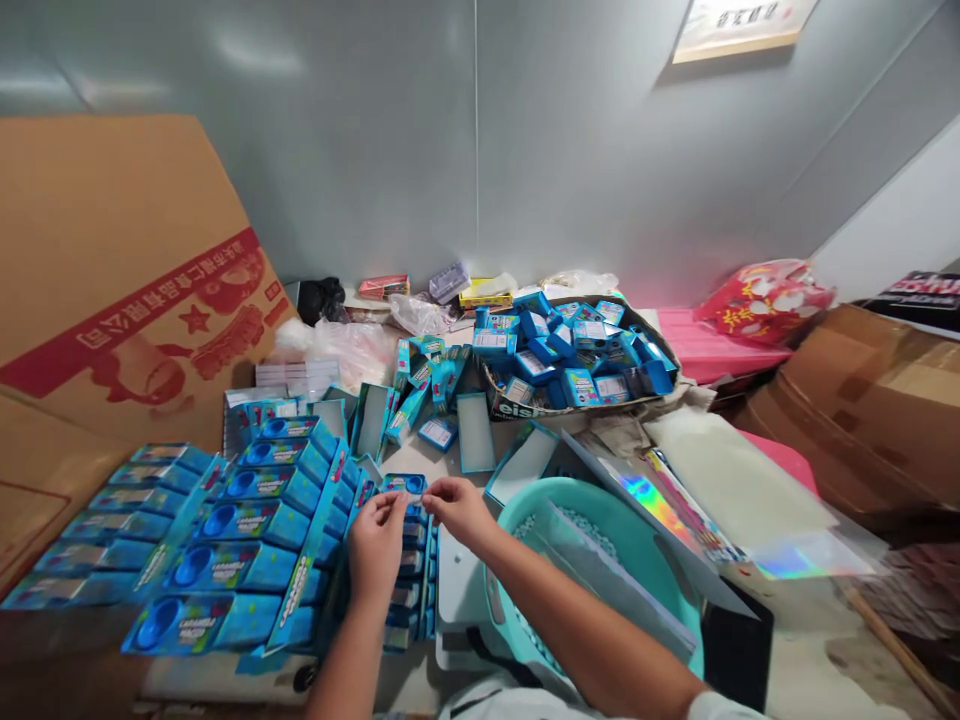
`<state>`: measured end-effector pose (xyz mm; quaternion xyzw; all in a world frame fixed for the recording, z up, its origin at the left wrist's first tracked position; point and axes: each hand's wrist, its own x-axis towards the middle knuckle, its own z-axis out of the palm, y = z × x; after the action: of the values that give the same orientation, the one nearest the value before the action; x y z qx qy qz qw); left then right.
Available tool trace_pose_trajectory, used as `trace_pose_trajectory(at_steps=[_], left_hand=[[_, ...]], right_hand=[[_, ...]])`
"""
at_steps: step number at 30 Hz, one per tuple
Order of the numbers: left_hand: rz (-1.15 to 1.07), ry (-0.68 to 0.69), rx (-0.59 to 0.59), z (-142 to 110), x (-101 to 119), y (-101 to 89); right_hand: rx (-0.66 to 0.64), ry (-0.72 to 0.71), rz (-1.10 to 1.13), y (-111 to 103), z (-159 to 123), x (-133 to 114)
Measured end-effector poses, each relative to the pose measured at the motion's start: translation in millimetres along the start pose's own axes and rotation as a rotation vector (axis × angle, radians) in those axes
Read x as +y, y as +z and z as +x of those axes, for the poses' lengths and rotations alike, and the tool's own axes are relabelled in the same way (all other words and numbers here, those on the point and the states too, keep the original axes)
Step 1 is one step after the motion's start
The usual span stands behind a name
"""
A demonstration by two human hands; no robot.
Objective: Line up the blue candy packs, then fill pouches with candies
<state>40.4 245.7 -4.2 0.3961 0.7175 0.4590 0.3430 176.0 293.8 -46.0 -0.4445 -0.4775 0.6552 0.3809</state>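
My left hand and my right hand meet low in the middle of the table, fingertips pinched together on a small clear strip or sticker stretched between them. Right under them stands a row of small blue boxes. To the left lie rows of flat blue packages with round windows. A teal plastic basket sits just right of my right forearm, with a sheet lying in it.
A tray heaped with small blue boxes stands at the back centre. A large cardboard box leans at left, brown cartons at right. Holographic sheets, pink trays and plastic bags lie around.
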Motion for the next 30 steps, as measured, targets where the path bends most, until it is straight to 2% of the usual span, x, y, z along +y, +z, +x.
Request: trace_pose_trajectory(at_steps=[6, 10, 19, 26, 29, 30], left_hand=[[0.254, 0.181, 0.095, 13.1, -16.8, 0.2], [0.342, 0.237, 0.115, 17.3, -27.4, 4.3], [0.392, 0.228, 0.161, 18.2, -35.4, 5.6], [0.356, 0.200, 0.214, 18.3, -38.3, 8.2], [0.346, 0.175, 0.275, 12.9, -39.0, 13.4], [0.340, 0.165, 0.296, 12.0, -40.0, 14.6]], right_hand=[[0.055, -0.068, 0.046, 1.7, 7.8, 15.5], [0.061, -0.058, 0.176, 3.9, 11.1, 32.4], [-0.007, 0.035, 0.503, 21.5, 6.5, 60.7], [-0.024, 0.025, 0.479, 28.7, 15.5, 56.7], [-0.051, 0.017, 0.443, 26.0, 11.2, 63.2], [-0.024, 0.004, 0.374, 25.9, 12.3, 67.5]])
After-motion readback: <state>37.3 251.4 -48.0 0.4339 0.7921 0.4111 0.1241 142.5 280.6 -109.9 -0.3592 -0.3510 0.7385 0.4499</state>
